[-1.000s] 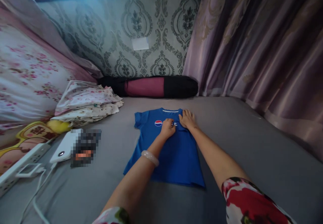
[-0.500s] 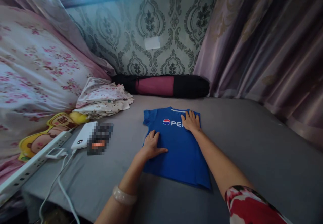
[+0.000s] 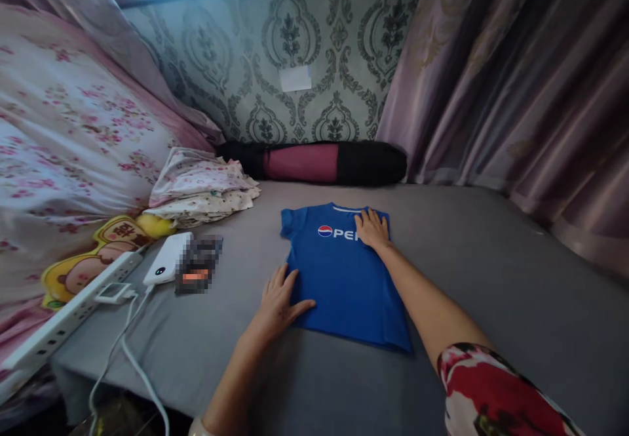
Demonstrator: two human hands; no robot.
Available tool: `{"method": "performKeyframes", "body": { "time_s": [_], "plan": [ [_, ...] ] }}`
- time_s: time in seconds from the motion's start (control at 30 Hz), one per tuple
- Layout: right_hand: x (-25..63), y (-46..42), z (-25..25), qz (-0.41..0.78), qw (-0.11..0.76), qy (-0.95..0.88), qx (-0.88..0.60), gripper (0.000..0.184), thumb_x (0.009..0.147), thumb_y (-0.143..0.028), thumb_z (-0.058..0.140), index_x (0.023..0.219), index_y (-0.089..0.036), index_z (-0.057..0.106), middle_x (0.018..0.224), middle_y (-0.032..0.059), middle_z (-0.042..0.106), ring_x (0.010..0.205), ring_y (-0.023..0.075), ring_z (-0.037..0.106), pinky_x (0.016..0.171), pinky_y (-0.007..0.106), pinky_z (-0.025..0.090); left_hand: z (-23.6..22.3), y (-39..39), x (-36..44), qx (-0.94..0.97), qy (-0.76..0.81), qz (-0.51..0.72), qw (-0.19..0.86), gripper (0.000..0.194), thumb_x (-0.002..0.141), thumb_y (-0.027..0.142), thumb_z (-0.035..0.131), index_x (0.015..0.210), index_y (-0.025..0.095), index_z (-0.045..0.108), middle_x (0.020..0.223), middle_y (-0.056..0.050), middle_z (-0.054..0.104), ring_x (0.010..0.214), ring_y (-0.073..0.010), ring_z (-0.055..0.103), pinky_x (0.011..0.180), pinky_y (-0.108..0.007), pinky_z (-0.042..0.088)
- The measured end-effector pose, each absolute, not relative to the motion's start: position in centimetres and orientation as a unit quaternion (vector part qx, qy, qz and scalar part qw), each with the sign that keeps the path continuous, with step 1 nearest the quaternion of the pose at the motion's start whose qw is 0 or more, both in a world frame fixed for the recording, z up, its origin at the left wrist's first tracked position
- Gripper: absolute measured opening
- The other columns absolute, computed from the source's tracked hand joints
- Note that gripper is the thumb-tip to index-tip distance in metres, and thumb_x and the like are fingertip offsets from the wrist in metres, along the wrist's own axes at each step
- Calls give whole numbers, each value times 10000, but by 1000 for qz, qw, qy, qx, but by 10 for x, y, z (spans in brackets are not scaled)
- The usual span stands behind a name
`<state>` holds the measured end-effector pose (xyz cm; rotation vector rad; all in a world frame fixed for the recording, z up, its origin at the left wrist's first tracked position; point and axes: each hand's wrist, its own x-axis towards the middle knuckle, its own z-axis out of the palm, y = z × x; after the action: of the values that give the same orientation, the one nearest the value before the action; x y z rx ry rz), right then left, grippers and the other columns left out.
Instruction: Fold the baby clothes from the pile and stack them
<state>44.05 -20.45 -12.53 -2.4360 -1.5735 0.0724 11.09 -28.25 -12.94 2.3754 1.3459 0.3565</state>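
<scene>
A blue T-shirt [image 3: 339, 285] with a white-trimmed neck and a round red, white and blue logo lies spread out on the grey bed sheet [image 3: 472, 272]. My right hand [image 3: 373, 229] rests flat near its right shoulder, fingers apart, covering the end of the white lettering and the right sleeve area. At the shirt's lower left edge is my left hand [image 3: 280, 301], open, its thumb stretched over the fabric and its other fingers along the side edge. Neither hand grips the cloth.
A white power bank [image 3: 167, 259] lies beside a blurred-out dark item [image 3: 200, 265] on the left. Cables run from a long power strip [image 3: 73, 318]. Folded patterned cloths [image 3: 201, 187] and a black and pink bolster-like roll [image 3: 299, 162] lie at the back, before the wall.
My left hand has slid left and toward me, from on the shirt to its lower left edge. The right hand stays at the shoulder. The view has shifted slightly.
</scene>
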Motion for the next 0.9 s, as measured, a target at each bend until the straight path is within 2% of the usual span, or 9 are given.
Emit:
{"method": "performKeyframes", "body": {
  "time_s": [0.17,0.27,0.37,0.47,0.67,0.9],
  "plan": [
    [433,-217,-120,14,126,-569,-812,632,1005,-481,131,1493,-132,332,1574,148,249,1454,273,183,1159,516,95,-137,-287,100,832,507,189,124,525,900,531,494,1308,205,545,1438,-157,446,1360,-336,376,1087,-498,347],
    [428,-221,-124,29,94,-573,-814,650,1000,-502,154,1500,-121,319,1583,155,218,1455,287,175,1159,508,113,-135,-289,98,810,538,212,94,391,952,410,425,1239,206,594,1280,-138,561,1176,-290,514,990,-456,421],
    [427,-221,-130,22,70,-574,-816,651,996,-498,192,1501,-105,313,1578,161,231,1451,291,184,1160,503,114,-132,-293,98,774,593,209,74,352,947,352,438,1209,182,599,1095,-129,628,981,-272,553,855,-426,455],
    [427,-219,-132,15,65,-573,-817,646,995,-491,195,1503,-108,310,1577,159,235,1450,290,187,1159,503,118,-130,-296,98,758,611,218,64,306,943,323,448,1140,155,612,993,-120,639,919,-257,544,809,-386,439],
    [426,-218,-130,23,61,-570,-819,660,992,-505,177,1510,-112,293,1578,155,231,1452,296,180,1157,510,124,-125,-300,99,768,602,207,76,278,963,302,407,1047,178,641,961,-94,641,883,-246,527,817,-375,405],
    [425,-211,-117,71,29,-557,-827,642,991,-480,206,1507,-108,291,1584,163,204,1451,315,172,1148,528,133,-125,-300,100,741,626,227,86,244,927,346,481,972,176,650,956,-100,612,898,-250,511,829,-372,403]
  ]
}}
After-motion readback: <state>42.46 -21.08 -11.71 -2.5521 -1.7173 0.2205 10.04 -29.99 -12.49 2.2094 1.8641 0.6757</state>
